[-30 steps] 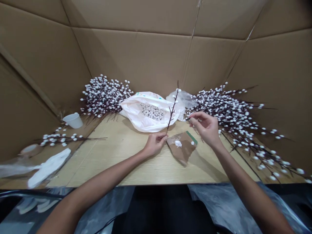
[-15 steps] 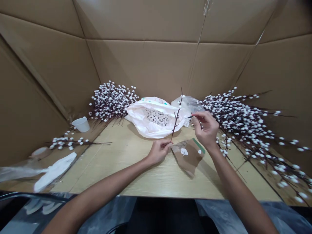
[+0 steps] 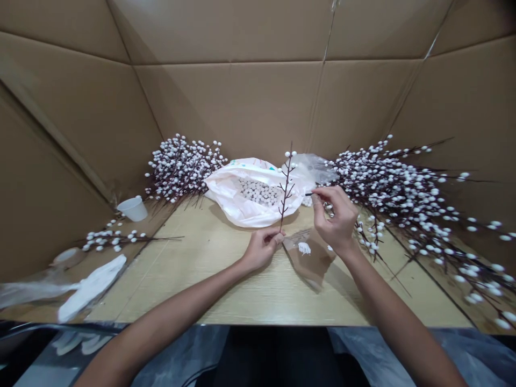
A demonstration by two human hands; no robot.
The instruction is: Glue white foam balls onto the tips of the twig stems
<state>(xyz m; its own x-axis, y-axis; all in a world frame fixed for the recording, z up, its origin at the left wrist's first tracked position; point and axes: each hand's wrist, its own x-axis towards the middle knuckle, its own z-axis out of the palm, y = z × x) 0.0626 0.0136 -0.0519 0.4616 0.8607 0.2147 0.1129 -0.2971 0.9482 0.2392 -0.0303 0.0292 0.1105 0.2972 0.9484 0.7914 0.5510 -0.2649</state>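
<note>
My left hand (image 3: 262, 247) pinches the base of a thin dark twig (image 3: 286, 189) that stands upright, with a few white buds near its tip. My right hand (image 3: 334, 215) is closed on a small dark stick whose tip points left toward the twig. Between and below my hands a small clear bag (image 3: 308, 255) with white bits lies on the wooden table (image 3: 226, 279). Behind the twig an open white plastic bag (image 3: 250, 193) holds several white buds.
A pile of budded branches (image 3: 407, 199) spreads along the right; another bunch (image 3: 181, 166) lies at the back left. A white cup (image 3: 133, 208), one loose budded branch (image 3: 116, 237) and white plastic (image 3: 91, 285) lie on the left. Cardboard walls (image 3: 242, 102) enclose the table.
My left hand has turned the twig more upright, and more buds show at its tip. My right hand stays close to the twig with the stick; the view shifted slightly.
</note>
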